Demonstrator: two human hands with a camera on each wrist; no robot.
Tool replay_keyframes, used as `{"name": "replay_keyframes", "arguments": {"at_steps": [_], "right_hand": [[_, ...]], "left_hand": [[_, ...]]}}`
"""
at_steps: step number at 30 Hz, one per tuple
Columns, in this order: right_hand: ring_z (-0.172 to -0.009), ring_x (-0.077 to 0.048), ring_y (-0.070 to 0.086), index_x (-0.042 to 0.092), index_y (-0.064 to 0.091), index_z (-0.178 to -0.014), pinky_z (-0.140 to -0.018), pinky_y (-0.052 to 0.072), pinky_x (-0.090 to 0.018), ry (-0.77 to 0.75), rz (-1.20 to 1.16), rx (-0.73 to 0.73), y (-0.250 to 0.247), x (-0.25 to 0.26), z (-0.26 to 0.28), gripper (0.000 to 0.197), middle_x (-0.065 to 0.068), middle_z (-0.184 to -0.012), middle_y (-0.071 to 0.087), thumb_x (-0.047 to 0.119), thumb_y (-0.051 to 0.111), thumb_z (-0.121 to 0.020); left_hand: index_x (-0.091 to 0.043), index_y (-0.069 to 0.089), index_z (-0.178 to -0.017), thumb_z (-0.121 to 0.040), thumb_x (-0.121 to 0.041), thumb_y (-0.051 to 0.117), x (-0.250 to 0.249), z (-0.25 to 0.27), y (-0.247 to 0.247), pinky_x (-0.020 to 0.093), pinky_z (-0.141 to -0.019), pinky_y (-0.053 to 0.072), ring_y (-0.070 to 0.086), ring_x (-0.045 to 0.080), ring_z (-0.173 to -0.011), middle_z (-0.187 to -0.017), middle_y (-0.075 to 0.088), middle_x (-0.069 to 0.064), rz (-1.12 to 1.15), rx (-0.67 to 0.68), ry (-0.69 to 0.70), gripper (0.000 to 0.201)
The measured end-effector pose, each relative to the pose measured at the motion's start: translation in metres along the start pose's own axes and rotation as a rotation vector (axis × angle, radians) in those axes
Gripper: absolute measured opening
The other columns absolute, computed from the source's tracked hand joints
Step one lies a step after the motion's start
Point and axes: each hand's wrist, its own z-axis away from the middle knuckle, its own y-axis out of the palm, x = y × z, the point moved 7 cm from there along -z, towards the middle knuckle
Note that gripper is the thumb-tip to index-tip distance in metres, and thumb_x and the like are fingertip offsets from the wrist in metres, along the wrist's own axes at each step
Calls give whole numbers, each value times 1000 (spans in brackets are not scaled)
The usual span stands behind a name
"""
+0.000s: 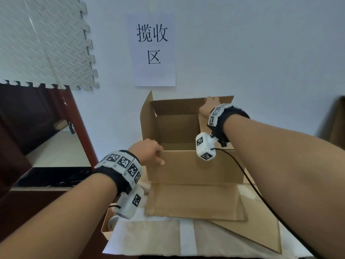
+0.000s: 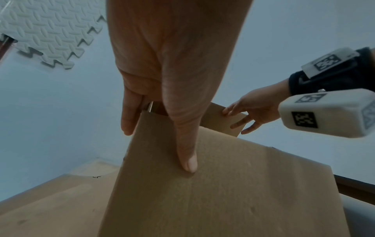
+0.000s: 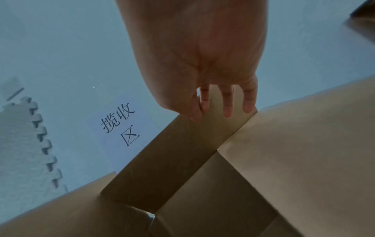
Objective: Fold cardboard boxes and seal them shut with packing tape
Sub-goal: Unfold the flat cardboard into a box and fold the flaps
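Observation:
A brown cardboard box [image 1: 194, 167] stands open on the table with its flaps raised. My left hand [image 1: 158, 155] grips the near flap [image 2: 223, 192] at its upper left corner, thumb [image 2: 186, 154] flat on the outer face and fingers over the edge. My right hand [image 1: 208, 105] reaches across the opening and holds the top edge of the far flap [image 3: 178, 152]. From the left wrist, the right hand [image 2: 243, 118] pinches that flap, thumb on one face and fingers on the other. No tape shows on the box.
Flat cardboard sheets [image 1: 196, 202] lie under and in front of the box on a white cover [image 1: 186, 238]. A paper sign [image 1: 152, 49] hangs on the wall behind. A foam mat [image 1: 43, 43] and dark wooden furniture [image 1: 28, 118] are at left. A black cable [image 1: 252, 186] trails from my right wrist.

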Motion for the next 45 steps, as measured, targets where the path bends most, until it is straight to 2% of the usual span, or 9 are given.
{"name": "replay_keyframes", "arguments": {"at_steps": [7, 12, 15, 19, 23, 32, 39, 42, 45], "right_hand": [[-119, -33, 52, 8, 28, -145, -98, 46, -44, -47, -183, 57, 6, 16, -18, 61, -14, -145, 39, 5, 46, -87], [-130, -33, 43, 12, 16, -152, -105, 41, -43, -50, -240, 61, 3, 12, -24, 68, -14, -151, 31, 4, 43, -90], [-139, -33, 28, 15, 14, -152, -114, 28, -44, -90, -272, 103, 6, 6, -29, 71, -14, -154, 24, 13, 47, -90], [-141, -34, 24, 18, 13, -152, -114, 26, -45, -83, -234, 99, 9, 1, -34, 70, -13, -156, 18, 12, 47, -91], [-139, -36, 26, 20, 13, -152, -109, 34, -48, -45, -200, 81, 10, 3, -37, 72, -12, -157, 14, 2, 40, -88], [-139, -37, 26, 20, 14, -152, -110, 32, -47, -54, -190, 51, 8, -5, -46, 71, -11, -156, 13, 2, 39, -88], [-140, -37, 23, 18, 16, -151, -110, 30, -49, -58, -146, 61, 11, -11, -46, 68, -12, -157, 11, 1, 38, -90], [-138, -39, 26, 19, 15, -151, -109, 33, -49, -41, -175, 51, 9, -14, -49, 70, -12, -156, 14, 3, 40, -88], [-137, -39, 28, 18, 16, -151, -108, 35, -49, -29, -201, 52, 10, -17, -49, 71, -12, -155, 17, 3, 41, -87]], "left_hand": [[-25, 66, -103, -85, -47, 66, -2, 4, -1, 42, -106, 37, 39, 25, -137, -157, 30, 4, -25, 18, 7, 28], [-34, 64, -111, -87, -52, 62, -3, 3, 2, 71, -107, -11, 0, 47, -146, -163, -1, -9, -91, 65, -113, 31], [-37, 62, -121, -88, -51, 61, -3, 3, 1, 74, -100, -18, -22, 55, -138, -162, -11, -10, -95, 57, -161, 36], [-38, 59, -124, -87, -55, 61, -3, 5, -1, 73, -104, -12, -14, 55, -141, -161, -10, -14, -115, 9, -149, 41], [-34, 63, -117, -85, -61, 58, -4, 14, -4, 59, -113, 11, 27, 45, -133, -155, 19, -8, -210, -198, -27, 42], [-15, 66, -101, -81, -46, 71, -4, 29, -13, 48, -94, 44, 49, 33, -105, -145, 38, 3, -118, -489, 221, 37], [-31, 23, -149, -88, -5, 65, 9, 49, -77, 36, -87, 56, 55, 18, -114, -158, 4, -11, 504, -955, 128, 79], [-31, 6, -154, -92, -8, 59, 15, 31, -83, 38, -113, 36, 29, 13, -143, -161, 4, -15, 768, -874, -12, 85], [-34, 20, -152, -87, -4, 57, 20, 10, -66, 40, -110, 39, 43, 18, -134, -152, 38, -7, 1113, -702, -187, 81]]}}
